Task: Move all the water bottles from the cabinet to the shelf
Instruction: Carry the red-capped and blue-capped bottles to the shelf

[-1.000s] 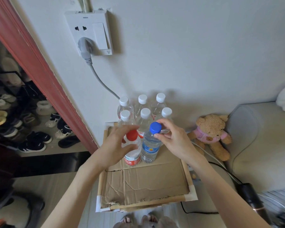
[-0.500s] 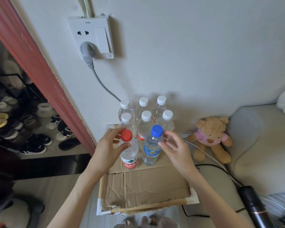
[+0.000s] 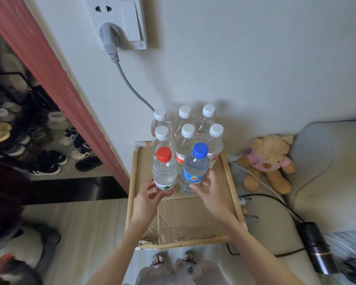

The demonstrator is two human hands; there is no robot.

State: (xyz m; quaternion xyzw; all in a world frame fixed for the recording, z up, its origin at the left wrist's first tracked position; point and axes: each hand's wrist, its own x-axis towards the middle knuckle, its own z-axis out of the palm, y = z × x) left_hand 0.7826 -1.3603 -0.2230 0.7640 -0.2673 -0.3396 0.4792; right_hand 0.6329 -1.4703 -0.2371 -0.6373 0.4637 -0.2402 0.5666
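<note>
The left hand (image 3: 147, 197) curled around the red-capped bottle (image 3: 164, 173); the right hand (image 3: 211, 192) clasped the blue-capped bottle (image 3: 194, 168). Both bottles stood upright on the cardboard-lined shelf (image 3: 193, 212), just in front of six white-capped bottles (image 3: 186, 132) at its far end. No cabinet showed, so I could not tell how many bottles remained.

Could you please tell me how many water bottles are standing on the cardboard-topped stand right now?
8: six white-capped bottles in two rows by the wall, a red-capped bottle front left, a blue-capped bottle front right. None seems hidden.
</note>
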